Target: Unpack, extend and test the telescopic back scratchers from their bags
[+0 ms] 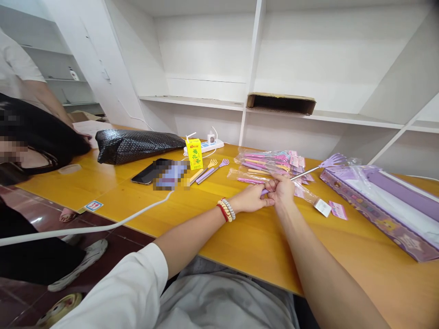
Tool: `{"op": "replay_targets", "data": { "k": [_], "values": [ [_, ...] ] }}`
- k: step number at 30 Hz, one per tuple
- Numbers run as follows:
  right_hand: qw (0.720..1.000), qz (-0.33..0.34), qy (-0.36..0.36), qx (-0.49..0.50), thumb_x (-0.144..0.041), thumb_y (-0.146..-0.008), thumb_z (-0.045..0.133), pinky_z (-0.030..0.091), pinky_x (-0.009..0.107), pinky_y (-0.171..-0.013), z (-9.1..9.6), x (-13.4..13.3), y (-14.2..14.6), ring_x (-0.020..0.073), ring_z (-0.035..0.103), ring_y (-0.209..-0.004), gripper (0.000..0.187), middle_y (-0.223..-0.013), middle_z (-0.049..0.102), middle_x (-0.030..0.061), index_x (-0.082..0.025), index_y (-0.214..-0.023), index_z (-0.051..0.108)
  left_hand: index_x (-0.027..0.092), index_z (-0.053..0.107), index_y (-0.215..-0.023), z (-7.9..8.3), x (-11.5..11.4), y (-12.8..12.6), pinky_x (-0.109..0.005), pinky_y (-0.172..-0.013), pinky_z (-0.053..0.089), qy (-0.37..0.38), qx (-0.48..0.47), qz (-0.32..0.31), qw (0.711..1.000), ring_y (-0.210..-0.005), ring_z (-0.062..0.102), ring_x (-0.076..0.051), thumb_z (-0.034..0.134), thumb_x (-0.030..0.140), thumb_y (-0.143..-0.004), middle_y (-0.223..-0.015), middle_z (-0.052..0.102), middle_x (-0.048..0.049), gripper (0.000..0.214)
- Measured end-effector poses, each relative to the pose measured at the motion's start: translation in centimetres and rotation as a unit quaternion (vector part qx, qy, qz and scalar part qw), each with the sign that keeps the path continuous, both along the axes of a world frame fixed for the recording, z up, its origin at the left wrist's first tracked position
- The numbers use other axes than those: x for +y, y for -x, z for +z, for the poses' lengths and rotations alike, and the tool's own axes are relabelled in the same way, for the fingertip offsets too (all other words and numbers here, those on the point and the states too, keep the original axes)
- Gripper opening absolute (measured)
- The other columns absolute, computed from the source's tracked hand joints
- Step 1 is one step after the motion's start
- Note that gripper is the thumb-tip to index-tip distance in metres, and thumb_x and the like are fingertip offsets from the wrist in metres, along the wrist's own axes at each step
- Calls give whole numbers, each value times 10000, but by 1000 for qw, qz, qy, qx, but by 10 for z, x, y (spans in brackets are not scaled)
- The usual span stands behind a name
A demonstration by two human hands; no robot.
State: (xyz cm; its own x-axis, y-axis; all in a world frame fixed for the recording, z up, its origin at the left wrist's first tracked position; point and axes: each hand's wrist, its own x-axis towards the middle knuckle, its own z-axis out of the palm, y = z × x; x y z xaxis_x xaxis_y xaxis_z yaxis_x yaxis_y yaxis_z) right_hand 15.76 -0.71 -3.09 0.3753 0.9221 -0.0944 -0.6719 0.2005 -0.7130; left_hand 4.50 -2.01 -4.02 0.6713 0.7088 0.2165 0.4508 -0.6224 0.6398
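Observation:
A purple back scratcher point(332, 161) with a metal rod is drawn out long between my hands, its claw pointing to the far right. My left hand point(249, 197), with bead bracelets at the wrist, is closed round the purple handle. Just beside it my right hand point(281, 189) grips the same scratcher where handle and rod meet; the fingers partly hide that spot. Behind my hands lies a pile of packaged scratchers point(267, 160) in clear bags. Two collapsed scratchers, one yellow point(211, 163) and one purple point(223, 163), rest to the left.
An open purple box point(373, 208) stands on the right, near a white tag point(322, 207) and a pink card point(338, 210). Leftward are a yellow drink carton point(195, 154), a phone point(147, 172), a power strip point(206, 147), a black bubble-wrapped package point(137, 145), a white cable point(113, 225) and other people.

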Motion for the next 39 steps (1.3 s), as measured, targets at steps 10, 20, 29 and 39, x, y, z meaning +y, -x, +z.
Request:
{"op": "replay_targets", "data": {
  "k": [10,20,29,39],
  "values": [
    [997,-26,65,-21,-75,-559,555,172,183,-252,6,-1,1,40,192,-256,434,-332,162,-125,-216,-591,146,120,472,-1064,0,-9,-4,-372,-643,472,-97,114,75,986,-862,610,-315,296,569,-852,-958,613,-170,526],
    [995,-15,90,-44,-107,-590,553,169,185,-249,9,-3,-3,46,193,-256,375,-343,171,-121,-218,-584,195,139,534,-1012,6,-20,-6,-393,-687,486,-104,149,121,976,-895,604,-312,234,616,-840,-948,612,-168,590],
    [995,-50,82,-37,-82,-597,544,178,185,-261,19,-9,0,45,181,-267,346,-341,171,-117,-211,-573,224,153,602,-889,6,-22,-5,-382,-677,477,-119,161,144,969,-843,610,-306,200,653,-820,-845,623,-149,645],
    [997,50,-16,55,-137,-623,540,175,189,-293,9,-8,-10,41,145,-293,379,-356,154,-105,-193,-543,174,156,549,-1044,3,-20,-1,-384,-690,457,-108,155,152,970,-855,610,-321,233,726,-763,-897,631,-151,710]
  ]
}}
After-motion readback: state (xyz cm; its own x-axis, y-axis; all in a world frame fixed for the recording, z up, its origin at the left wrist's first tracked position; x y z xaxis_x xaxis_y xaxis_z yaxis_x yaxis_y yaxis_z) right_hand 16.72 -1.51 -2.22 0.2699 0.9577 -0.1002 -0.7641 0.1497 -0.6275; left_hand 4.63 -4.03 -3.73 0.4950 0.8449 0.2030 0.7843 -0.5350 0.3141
